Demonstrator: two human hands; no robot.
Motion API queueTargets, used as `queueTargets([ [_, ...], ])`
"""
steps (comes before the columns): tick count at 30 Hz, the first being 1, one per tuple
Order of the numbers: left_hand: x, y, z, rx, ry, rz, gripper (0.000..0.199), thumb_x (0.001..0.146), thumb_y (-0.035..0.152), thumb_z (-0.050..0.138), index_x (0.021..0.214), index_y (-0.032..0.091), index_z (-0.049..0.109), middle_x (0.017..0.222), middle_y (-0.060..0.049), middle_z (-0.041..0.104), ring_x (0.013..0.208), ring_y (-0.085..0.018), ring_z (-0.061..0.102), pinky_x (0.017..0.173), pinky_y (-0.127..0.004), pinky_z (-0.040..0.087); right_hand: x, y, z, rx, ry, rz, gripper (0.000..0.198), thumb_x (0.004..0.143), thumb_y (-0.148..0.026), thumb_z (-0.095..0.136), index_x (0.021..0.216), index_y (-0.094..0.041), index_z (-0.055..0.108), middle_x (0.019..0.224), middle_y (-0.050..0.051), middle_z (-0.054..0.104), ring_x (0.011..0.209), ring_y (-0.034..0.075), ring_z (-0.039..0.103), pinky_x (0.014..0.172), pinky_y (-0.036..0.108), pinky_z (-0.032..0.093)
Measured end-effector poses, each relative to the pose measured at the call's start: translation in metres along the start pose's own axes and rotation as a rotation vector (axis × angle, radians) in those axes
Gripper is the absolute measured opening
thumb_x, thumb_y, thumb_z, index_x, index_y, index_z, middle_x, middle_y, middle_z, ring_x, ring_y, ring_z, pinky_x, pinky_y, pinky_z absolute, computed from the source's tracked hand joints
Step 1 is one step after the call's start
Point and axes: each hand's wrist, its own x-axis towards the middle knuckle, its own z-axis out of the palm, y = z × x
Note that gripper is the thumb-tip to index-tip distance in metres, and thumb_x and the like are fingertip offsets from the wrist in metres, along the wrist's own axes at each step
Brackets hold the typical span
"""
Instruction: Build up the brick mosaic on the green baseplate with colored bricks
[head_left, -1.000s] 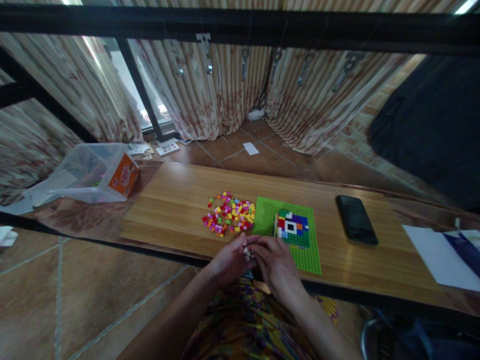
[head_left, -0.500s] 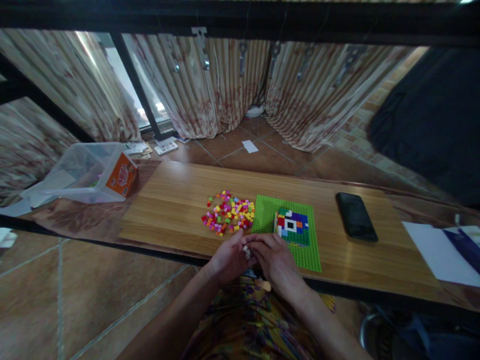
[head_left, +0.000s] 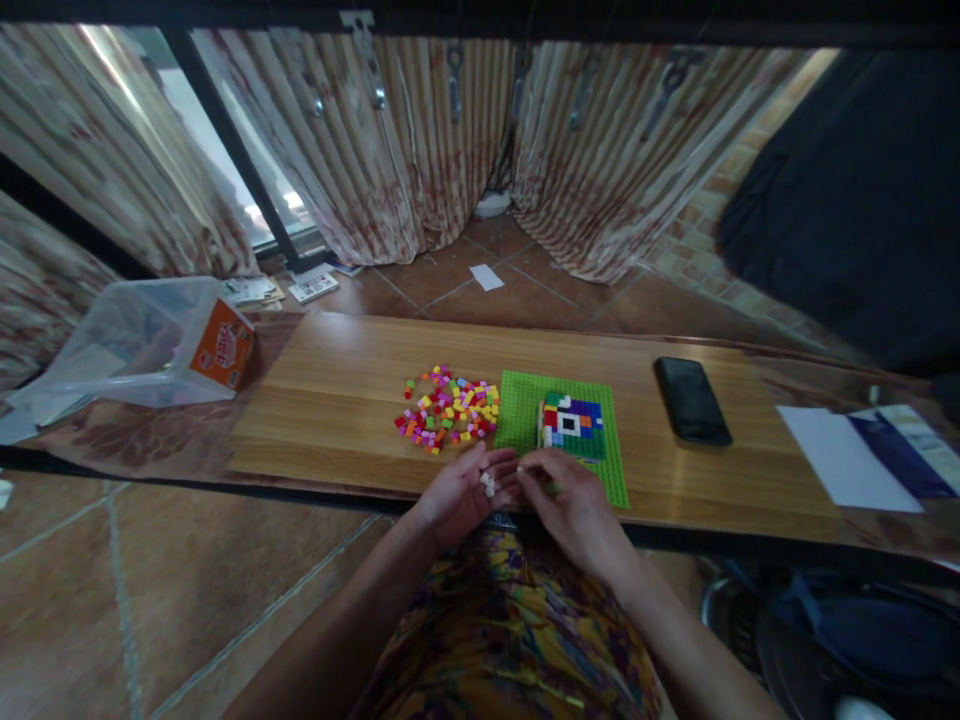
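Note:
My left hand (head_left: 466,497) is palm up at the front edge of the table, fingers stretched out. In its palm lie several small white toy bricks (head_left: 488,484). Just right of that palm, my right hand (head_left: 571,505) has thumb and forefinger pinched together over the left fingertips; anything between them is too small to make out. Behind the right hand lies a green baseplate (head_left: 517,400), bearing a built block of multicoloured bricks (head_left: 581,425), partly hidden by that hand. A scattered pile of small coloured bricks (head_left: 450,408) is left of the baseplate.
A black phone (head_left: 691,400) lies on the wooden table right of the baseplate. White paper (head_left: 844,455) is at the far right end. A clear plastic bin (head_left: 142,335) with an orange label stands at the left end. Striped curtains (head_left: 420,150) hang beyond the table.
My right hand has drawn back to the right from my left palm, its fingers now pinched. The white bricks in my left palm show more openly. The whole view has shifted a little.

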Motion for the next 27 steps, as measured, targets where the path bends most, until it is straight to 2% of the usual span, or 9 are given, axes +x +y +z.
queueTargets([
  [3, -0.003, 0.0, 0.001, 0.083, 0.035, -0.001, 0.033, 0.088, 0.036, 0.044, 0.098, 0.009, 0.062, 0.095, -0.012, 0.066, 0.083, -0.015, 0.061, 0.079, -0.028, 0.044, -0.004, 0.002, -0.023, 0.108, 0.166, 0.126, 0.018, 0.085, -0.032, 0.052, 0.092, -0.021, 0.063, 0.087, 0.003, 0.067, 0.076, 0.016, 0.061, 0.069, 0.029, 0.048],
  [5, -0.008, 0.0, 0.002, 0.213, 0.061, -0.015, 0.031, 0.086, 0.036, 0.047, 0.09, 0.01, 0.064, 0.078, -0.008, 0.065, 0.063, -0.011, 0.057, 0.062, -0.022, 0.043, -0.006, 0.008, -0.039, 0.133, 0.309, 0.185, 0.023, 0.082, -0.036, 0.055, 0.096, -0.021, 0.065, 0.09, 0.004, 0.068, 0.079, 0.018, 0.063, 0.071, 0.031, 0.05],
  [7, -0.018, -0.003, 0.003, 0.415, 0.03, -0.052, 0.032, 0.083, 0.039, 0.05, 0.079, 0.01, 0.064, 0.057, -0.002, 0.056, 0.044, -0.006, 0.042, 0.045, -0.019, 0.03, -0.006, 0.019, -0.052, 0.142, 0.414, 0.223, 0.025, 0.08, -0.039, 0.058, 0.096, -0.021, 0.067, 0.092, 0.005, 0.069, 0.081, 0.019, 0.064, 0.073, 0.032, 0.051],
  [9, -0.028, -0.011, 0.003, 0.635, -0.073, -0.11, 0.034, 0.082, 0.041, 0.049, 0.076, 0.011, 0.065, 0.047, 0.003, 0.046, 0.037, -0.004, 0.027, 0.041, -0.02, 0.02, -0.005, 0.034, -0.061, 0.142, 0.471, 0.255, 0.028, 0.078, -0.041, 0.058, 0.093, -0.02, 0.068, 0.091, 0.006, 0.069, 0.081, 0.02, 0.064, 0.072, 0.033, 0.052],
  [11, -0.035, -0.023, 0.001, 0.861, -0.124, -0.158, 0.033, 0.081, 0.038, 0.048, 0.071, 0.012, 0.065, 0.047, 0.004, 0.045, 0.04, -0.006, 0.03, 0.044, -0.022, 0.022, -0.002, 0.049, -0.064, 0.132, 0.491, 0.284, 0.031, 0.078, -0.042, 0.058, 0.093, -0.018, 0.068, 0.089, 0.008, 0.07, 0.079, 0.02, 0.065, 0.07, 0.034, 0.052],
  [14, -0.037, -0.043, -0.004, 1.176, -0.083, -0.217, 0.023, 0.076, 0.029, 0.049, 0.069, 0.014, 0.065, 0.048, 0.004, 0.046, 0.047, -0.009, 0.035, 0.05, -0.023, 0.028, 0.008, 0.066, -0.061, 0.116, 0.48, 0.29, 0.031, 0.078, -0.042, 0.056, 0.091, -0.017, 0.068, 0.086, 0.008, 0.07, 0.076, 0.02, 0.064, 0.069, 0.033, 0.051],
  [17, -0.03, -0.058, -0.008, 1.393, -0.012, -0.069, 0.023, 0.075, 0.028, 0.047, 0.057, 0.018, 0.058, 0.051, 0.002, 0.046, 0.054, -0.012, 0.039, 0.058, -0.025, 0.031, 0.022, 0.078, -0.053, 0.121, 0.477, 0.247, 0.026, 0.078, -0.04, 0.057, 0.086, -0.019, 0.069, 0.087, 0.006, 0.069, 0.077, 0.019, 0.063, 0.072, 0.033, 0.049],
  [21, -0.022, -0.067, -0.013, 1.587, 0.117, 0.116, 0.021, 0.075, 0.031, 0.049, 0.059, 0.021, 0.058, 0.059, -0.003, 0.054, 0.063, -0.019, 0.049, 0.072, -0.032, 0.035, 0.043, 0.092, -0.041, 0.212, 0.456, 0.197, 0.022, 0.074, -0.039, 0.061, 0.082, -0.02, 0.07, 0.096, 0.006, 0.066, 0.092, 0.02, 0.06, 0.083, 0.035, 0.046],
  [27, -0.016, -0.074, -0.022, 1.723, 0.194, 0.113, 0.025, 0.079, 0.035, 0.044, 0.076, 0.023, 0.066, 0.068, -0.01, 0.062, 0.075, -0.027, 0.057, 0.083, -0.045, 0.036, 0.062, 0.105, -0.029, 0.367, 0.327, 0.278, 0.023, 0.069, -0.041, 0.065, 0.082, -0.022, 0.071, 0.098, 0.005, 0.067, 0.092, 0.019, 0.061, 0.081, 0.035, 0.047],
])
